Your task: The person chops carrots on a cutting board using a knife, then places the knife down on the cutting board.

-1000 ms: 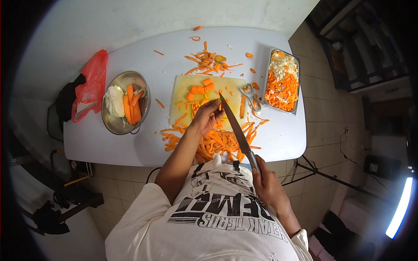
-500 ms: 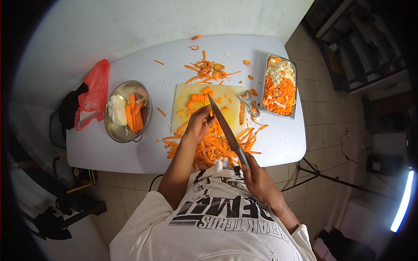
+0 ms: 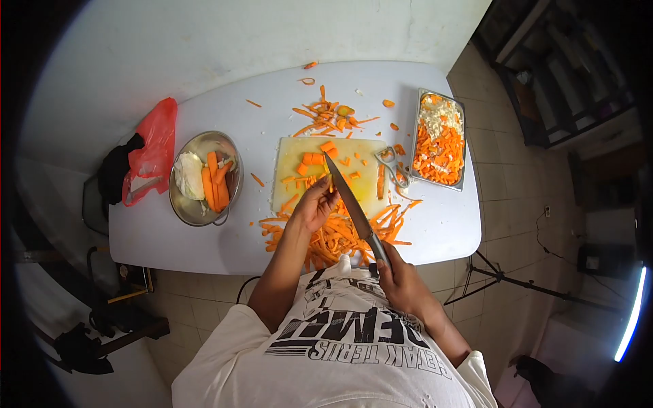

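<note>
Gripping the knife point(image 3: 354, 209) by its handle, the right hand point(image 3: 406, 283) had its fingers clamped on it, the blade slanting up over the cutting board point(image 3: 367, 147). The left hand point(image 3: 315, 206) was beside the blade, fingers bent close to a small piece of carrot point(image 3: 331, 183), though whether they were closed on it could not be told. Peelings point(image 3: 333, 238) lay along the board's near edge, with carrot chunks point(image 3: 313, 159) on the board.

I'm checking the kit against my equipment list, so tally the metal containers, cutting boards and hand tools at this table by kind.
Metal containers: 2 (round silver bowl, rectangular silver tray)
Cutting boards: 1 (pale yellow rectangular board)
Hand tools: 2 (long dark-bladed knife, grey Y-shaped peeler)
Total: 5
</note>
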`<act>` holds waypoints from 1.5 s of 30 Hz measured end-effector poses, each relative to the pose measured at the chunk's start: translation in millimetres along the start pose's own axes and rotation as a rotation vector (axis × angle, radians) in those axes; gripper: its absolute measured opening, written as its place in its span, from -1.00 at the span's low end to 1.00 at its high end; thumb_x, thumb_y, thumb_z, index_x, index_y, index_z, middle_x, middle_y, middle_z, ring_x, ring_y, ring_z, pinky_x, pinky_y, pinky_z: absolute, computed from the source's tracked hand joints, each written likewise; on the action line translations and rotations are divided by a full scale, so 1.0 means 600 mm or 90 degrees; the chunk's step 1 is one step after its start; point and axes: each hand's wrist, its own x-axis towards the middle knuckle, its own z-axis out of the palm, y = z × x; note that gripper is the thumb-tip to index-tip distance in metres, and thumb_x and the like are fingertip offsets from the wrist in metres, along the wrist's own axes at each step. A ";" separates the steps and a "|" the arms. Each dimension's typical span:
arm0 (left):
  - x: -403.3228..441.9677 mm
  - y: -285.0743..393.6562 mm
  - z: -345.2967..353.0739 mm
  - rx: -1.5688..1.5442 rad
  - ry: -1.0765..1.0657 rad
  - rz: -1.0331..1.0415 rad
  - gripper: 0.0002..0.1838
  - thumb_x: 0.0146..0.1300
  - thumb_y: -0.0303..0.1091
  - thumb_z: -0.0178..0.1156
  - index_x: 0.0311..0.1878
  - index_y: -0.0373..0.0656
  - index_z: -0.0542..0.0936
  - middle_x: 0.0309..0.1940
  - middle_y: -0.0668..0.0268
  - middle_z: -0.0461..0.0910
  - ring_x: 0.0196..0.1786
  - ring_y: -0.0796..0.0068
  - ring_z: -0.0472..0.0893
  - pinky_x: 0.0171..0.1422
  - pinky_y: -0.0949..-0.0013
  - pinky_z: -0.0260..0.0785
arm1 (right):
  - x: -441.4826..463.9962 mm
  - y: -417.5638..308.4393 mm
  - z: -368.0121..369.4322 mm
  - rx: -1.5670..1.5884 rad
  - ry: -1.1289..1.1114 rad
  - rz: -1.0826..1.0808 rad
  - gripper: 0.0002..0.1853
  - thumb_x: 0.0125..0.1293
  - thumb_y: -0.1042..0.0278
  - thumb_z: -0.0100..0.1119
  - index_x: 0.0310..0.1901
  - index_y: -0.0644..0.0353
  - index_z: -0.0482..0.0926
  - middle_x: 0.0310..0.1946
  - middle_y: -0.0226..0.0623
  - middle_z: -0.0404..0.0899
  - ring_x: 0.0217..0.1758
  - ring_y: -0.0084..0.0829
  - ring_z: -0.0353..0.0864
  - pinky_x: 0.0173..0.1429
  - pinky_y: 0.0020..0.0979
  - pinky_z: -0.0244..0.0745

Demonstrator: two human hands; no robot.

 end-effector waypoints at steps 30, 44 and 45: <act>-0.016 -0.008 0.081 0.441 0.185 0.473 -0.74 0.38 -0.51 0.17 0.09 -0.39 0.58 -0.10 0.24 0.67 -0.08 0.57 0.66 0.04 0.47 0.58 | 0.042 0.014 0.046 -0.152 0.125 -0.193 -0.41 0.37 0.40 0.04 0.40 0.28 0.14 -0.47 0.22 0.58 -0.42 0.22 0.60 -0.35 0.08 0.49; 0.000 -0.014 0.067 0.442 0.203 0.448 -0.70 0.40 -0.46 0.17 0.16 -0.34 0.56 -0.16 0.29 0.66 -0.14 0.58 0.65 -0.01 0.51 0.58 | 0.011 0.015 0.035 -0.159 0.116 -0.142 -0.46 0.38 0.40 0.02 0.36 0.28 0.18 -0.44 0.23 0.60 -0.38 0.21 0.63 -0.30 0.10 0.52; 0.004 -0.016 0.063 0.453 0.188 0.449 -0.70 0.41 -0.48 0.14 0.16 -0.33 0.56 -0.16 0.28 0.67 -0.14 0.56 0.66 -0.01 0.50 0.58 | 0.009 0.015 0.032 -0.157 0.120 -0.144 -0.46 0.39 0.40 0.02 0.36 0.27 0.18 -0.45 0.23 0.60 -0.38 0.21 0.63 -0.31 0.10 0.51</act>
